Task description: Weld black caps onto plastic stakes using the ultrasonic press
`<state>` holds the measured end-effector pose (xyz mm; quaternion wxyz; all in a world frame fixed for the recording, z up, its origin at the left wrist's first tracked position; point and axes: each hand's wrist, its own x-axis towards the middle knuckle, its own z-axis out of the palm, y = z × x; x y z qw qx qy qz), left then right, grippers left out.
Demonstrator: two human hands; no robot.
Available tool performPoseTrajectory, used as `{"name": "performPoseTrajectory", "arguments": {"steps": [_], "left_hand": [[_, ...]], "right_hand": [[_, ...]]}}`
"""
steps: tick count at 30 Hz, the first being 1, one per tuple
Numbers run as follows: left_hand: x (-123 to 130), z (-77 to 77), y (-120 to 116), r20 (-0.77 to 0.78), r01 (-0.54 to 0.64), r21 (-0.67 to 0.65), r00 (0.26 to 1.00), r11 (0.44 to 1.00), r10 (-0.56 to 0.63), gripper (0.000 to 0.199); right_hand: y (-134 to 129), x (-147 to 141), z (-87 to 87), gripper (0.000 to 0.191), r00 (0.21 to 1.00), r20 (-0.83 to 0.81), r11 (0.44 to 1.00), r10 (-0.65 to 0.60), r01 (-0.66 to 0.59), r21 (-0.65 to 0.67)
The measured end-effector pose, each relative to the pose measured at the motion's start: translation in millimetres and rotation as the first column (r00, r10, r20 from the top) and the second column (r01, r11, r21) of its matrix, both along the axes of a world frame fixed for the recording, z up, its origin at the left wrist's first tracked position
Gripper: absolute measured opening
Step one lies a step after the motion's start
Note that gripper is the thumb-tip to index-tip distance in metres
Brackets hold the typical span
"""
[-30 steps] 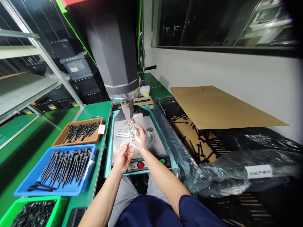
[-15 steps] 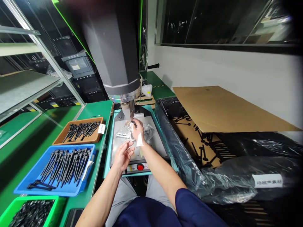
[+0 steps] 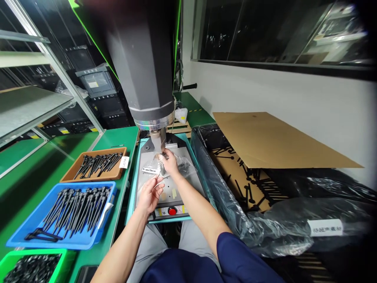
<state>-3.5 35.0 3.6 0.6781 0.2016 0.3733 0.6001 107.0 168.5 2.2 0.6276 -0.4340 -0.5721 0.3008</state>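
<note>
My right hand (image 3: 171,163) reaches under the metal horn (image 3: 158,140) of a tall grey press (image 3: 144,70). Its fingers are closed on a small dark part, mostly hidden by the fingers and glare. Around it on the metal base plate (image 3: 183,184) is a clear, shiny fixture (image 3: 187,166) with a silver slotted bar (image 3: 149,170) to the left. Nearer to me, my left hand (image 3: 150,194) is just below the fixture, palm partly up, thumb and forefinger pinched together. Whatever lies between those fingertips is too small to make out.
To the left stand an orange tray (image 3: 66,177) and a blue tray (image 3: 79,244) of black rod-like parts, and a green bin (image 3: 69,257) of small black pieces. A red button (image 3: 172,211) fronts the base. A plastic-lined box (image 3: 232,208) under cardboard (image 3: 282,141) stands right.
Both hands stay almost where they were at the fixture, with the left fingertips a little closer together. A white patch over my right wrist is gone. The whole view has shifted slightly.
</note>
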Motion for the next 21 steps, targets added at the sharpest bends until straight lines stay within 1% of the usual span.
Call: {"name": "performPoseTrajectory", "arguments": {"steps": [2, 4, 9, 14, 17, 21], "left_hand": [[-2, 0.1, 0, -0.004, -0.002, -0.002, 1.0, 1.0, 0.002, 0.025], [-3, 0.5, 0, -0.006, -0.004, -0.007, 1.0, 1.0, 0.004, 0.025], [-3, 0.7, 0, 0.009, -0.008, -0.025, 1.0, 1.0, 0.009, 0.025], [-3, -1.5, 0, 0.0, -0.009, -0.033, 1.0, 0.999, 0.009, 0.025], [-3, -3.3, -1, -0.005, -0.009, -0.027, 1.0, 1.0, 0.009, 0.026], [-2, -7.8, -2, -0.032, 0.0, -0.008, 0.999, 1.0, 0.0, 0.028]], "right_hand": [[-1, 4, 1.0, 0.026, 0.999, 0.032, 0.998, 0.041, -0.043, 0.05], [-1, 8, 1.1, 0.026, 0.997, 0.06, 0.996, 0.052, -0.056, 0.069], [1, 9, -0.2, 0.015, 0.998, 0.066, 0.999, -0.01, 0.007, 0.042], [0, 9, -1.3, 0.008, 0.999, 0.032, 0.998, 0.0, -0.002, 0.068], [-2, 11, -4.7, 0.012, 0.998, -0.013, 0.995, 0.055, -0.053, 0.082], [-13, 19, -15.8, 0.03, 0.993, -0.047, 0.992, 0.112, -0.108, 0.068]]}}
